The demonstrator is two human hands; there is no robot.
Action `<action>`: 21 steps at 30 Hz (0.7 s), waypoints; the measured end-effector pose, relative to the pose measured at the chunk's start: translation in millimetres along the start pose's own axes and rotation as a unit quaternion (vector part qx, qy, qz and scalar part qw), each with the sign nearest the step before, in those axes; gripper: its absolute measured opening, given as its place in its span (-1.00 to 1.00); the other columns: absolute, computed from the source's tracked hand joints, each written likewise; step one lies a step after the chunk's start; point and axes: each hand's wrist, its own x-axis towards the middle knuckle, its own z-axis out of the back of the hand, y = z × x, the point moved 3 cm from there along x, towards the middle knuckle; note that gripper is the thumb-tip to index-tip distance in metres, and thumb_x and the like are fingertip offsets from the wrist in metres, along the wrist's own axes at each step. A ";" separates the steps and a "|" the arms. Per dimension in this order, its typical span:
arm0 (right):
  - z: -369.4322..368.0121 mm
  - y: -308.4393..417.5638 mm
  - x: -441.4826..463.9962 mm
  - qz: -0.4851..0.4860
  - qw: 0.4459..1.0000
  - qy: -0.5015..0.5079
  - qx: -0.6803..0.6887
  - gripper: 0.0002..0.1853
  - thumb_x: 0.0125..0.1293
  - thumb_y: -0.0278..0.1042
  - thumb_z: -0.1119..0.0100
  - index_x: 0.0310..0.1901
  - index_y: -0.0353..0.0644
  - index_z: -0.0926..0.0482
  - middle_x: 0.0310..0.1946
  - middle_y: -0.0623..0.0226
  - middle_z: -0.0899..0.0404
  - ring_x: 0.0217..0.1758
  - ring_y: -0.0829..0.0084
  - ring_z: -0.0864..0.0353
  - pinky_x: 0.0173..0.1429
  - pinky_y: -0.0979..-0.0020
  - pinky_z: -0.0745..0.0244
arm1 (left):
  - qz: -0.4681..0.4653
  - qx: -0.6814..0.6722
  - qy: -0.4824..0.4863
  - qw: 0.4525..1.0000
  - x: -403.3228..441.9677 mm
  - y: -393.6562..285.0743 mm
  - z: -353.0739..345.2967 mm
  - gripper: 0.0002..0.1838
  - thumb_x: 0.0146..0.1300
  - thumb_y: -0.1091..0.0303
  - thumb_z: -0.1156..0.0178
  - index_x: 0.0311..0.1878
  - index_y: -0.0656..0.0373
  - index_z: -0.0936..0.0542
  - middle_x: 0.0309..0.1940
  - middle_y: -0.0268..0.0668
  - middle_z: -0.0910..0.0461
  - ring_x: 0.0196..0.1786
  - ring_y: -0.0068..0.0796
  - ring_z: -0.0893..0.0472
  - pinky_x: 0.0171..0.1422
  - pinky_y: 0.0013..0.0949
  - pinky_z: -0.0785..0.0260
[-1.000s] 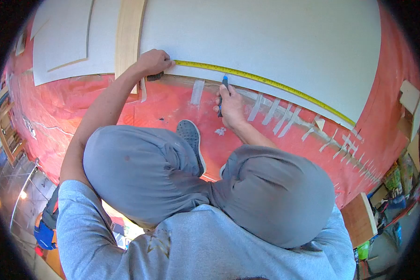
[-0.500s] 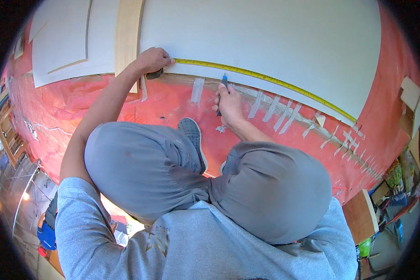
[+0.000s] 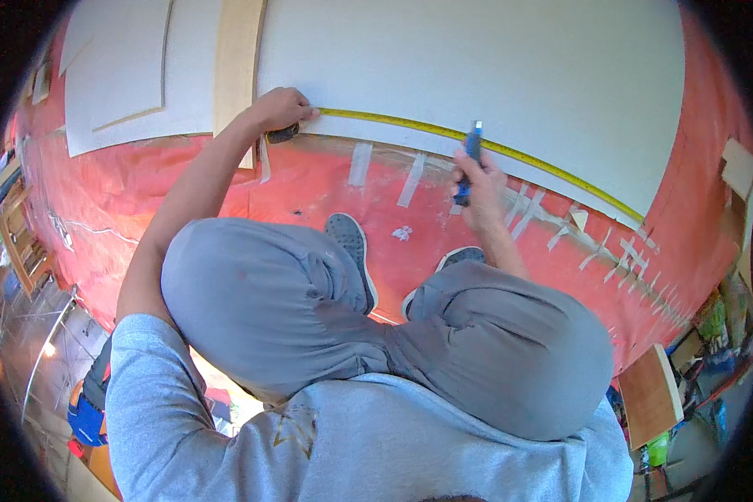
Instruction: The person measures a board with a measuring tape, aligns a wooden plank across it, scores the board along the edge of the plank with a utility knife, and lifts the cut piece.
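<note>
My left hand (image 3: 281, 109) is closed on the tape measure, its dark case (image 3: 284, 134) showing just below the fingers at the near edge of the white board (image 3: 477, 58). From there the yellow blade (image 3: 393, 120) runs out to the right, lying along the board to its right-hand corner. My right hand (image 3: 482, 188) is wrapped round a blue and black utility knife (image 3: 473, 144), held upright with its tip pointing away from me. The knife's top end overlaps the tape blade in view; I cannot tell whether it touches.
A pale wooden plank (image 3: 238, 67) lies across the board left of my left hand, with a smaller white sheet (image 3: 113, 71) farther left. Red sheeting (image 3: 301, 188) with strips of masking tape (image 3: 411, 180) covers the floor. Wood and clutter stand at both sides.
My right hand has moved right along the board's near edge with the utility knife, raising it over the tape blade. My left hand stays on the tape measure; the view has shifted slightly.
</note>
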 end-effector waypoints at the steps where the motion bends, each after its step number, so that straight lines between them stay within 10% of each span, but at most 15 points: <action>1: 16.7 11.7 -0.1 0.034 0.999 -0.021 0.008 -0.79 0.62 -0.20 -0.22 0.03 -0.18 -0.59 -0.30 0.38 -0.59 -0.43 0.58 -0.55 -0.46 0.45 -0.49 | 0.007 -0.011 0.012 1.000 1.5 0.1 1.6 -0.47 0.44 -0.15 -0.29 -0.14 0.24 -0.82 -0.30 0.00 -0.79 -0.23 -0.05 -0.75 -0.01 -0.02 -0.56; 12: 150.1 64.3 -65.8 0.184 0.963 -0.189 -0.052 -0.68 0.74 -0.15 0.01 0.21 -0.23 -0.52 -0.11 0.26 -0.66 -0.46 0.53 -0.56 -0.48 0.42 -0.54 | -0.115 -0.099 0.226 0.962 -13.1 -109.3 -1.2 -0.52 0.52 -0.09 -0.32 -0.31 0.18 -0.75 -0.52 -0.47 -0.55 -0.40 -0.61 -0.47 -0.28 -0.33 -0.37; 21: 170.9 120.4 -82.1 0.285 0.951 -0.095 0.069 -0.53 0.48 -0.43 0.05 0.36 -0.42 -0.43 -0.06 0.17 -0.62 -0.48 0.52 -0.50 -0.57 0.46 -0.44 | -0.153 -0.088 0.018 0.984 31.4 -126.3 4.7 -0.30 0.51 -0.34 -0.17 -0.36 0.20 -0.73 -0.52 -0.26 -0.67 -0.40 -0.45 -0.62 -0.21 -0.21 -0.51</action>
